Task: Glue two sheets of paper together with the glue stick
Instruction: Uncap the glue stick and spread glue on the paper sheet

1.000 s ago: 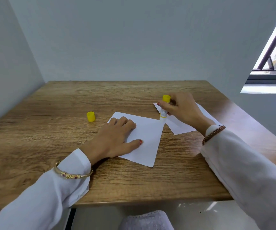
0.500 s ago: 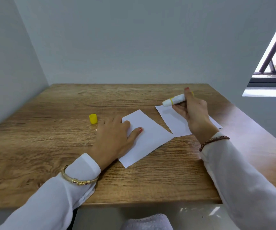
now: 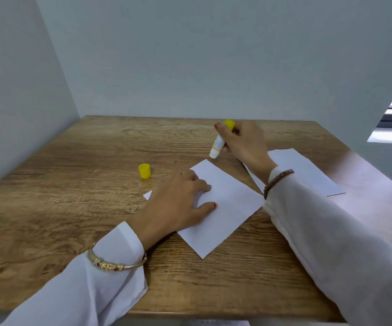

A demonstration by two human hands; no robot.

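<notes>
White paper is light and slides easily on smooth wood, so the main risk I see is the near sheet skidding or creasing once the glue stick drags across it; the left hand lies flat with fingers spread on that sheet's left part, grasping nothing, and it pins only that side, which leaves the corner pointing to the far edge of the worktop free to lift or buckle under a sticky stroke. The right hand has its grip clenched around the stick's barrel, tip pointing down and hovering just beyond that far corner, seemingly not touching paper, though I cannot tell for certain. A stroke that starts off the sheet would smear glue onto the wood. The second sheet lies apart toward the right edge, partly under the right wrist and sleeve, so that arm could nudge it askew. The yellow cap stands alone left of the sheets, near enough to the left hand to be knocked rolling.
</notes>
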